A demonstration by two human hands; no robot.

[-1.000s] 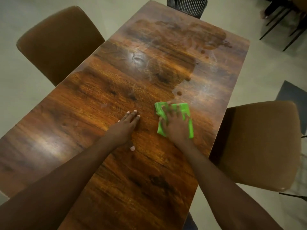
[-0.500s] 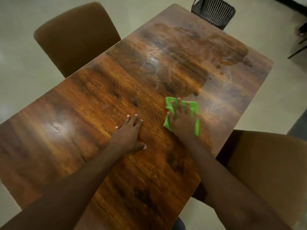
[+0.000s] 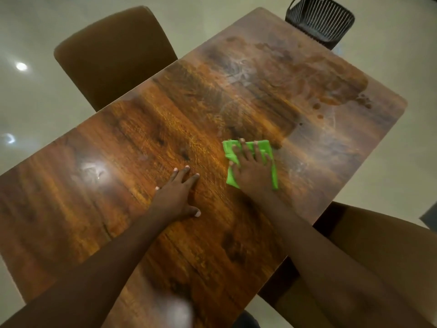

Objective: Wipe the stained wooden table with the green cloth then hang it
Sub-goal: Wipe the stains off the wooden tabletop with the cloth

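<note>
A long wooden table (image 3: 132, 143) fills the view, with a dark wet patch and droplets (image 3: 316, 86) over its far end and pale smears on the right side. The folded green cloth (image 3: 266, 147) lies flat near the table's middle right. My right hand (image 3: 253, 171) presses down on the cloth with fingers spread. To its left my left hand (image 3: 178, 197) rests flat on bare wood, holding nothing.
A brown padded chair (image 3: 113, 55) stands at the table's left side and another (image 3: 387, 256) at the right near me. A black slatted chair (image 3: 319, 20) sits at the far end. Pale glossy floor surrounds the table.
My right hand has slid the cloth a little farther up the table toward the wet patch. The head camera has shifted, so the table sits more to the right in view.
</note>
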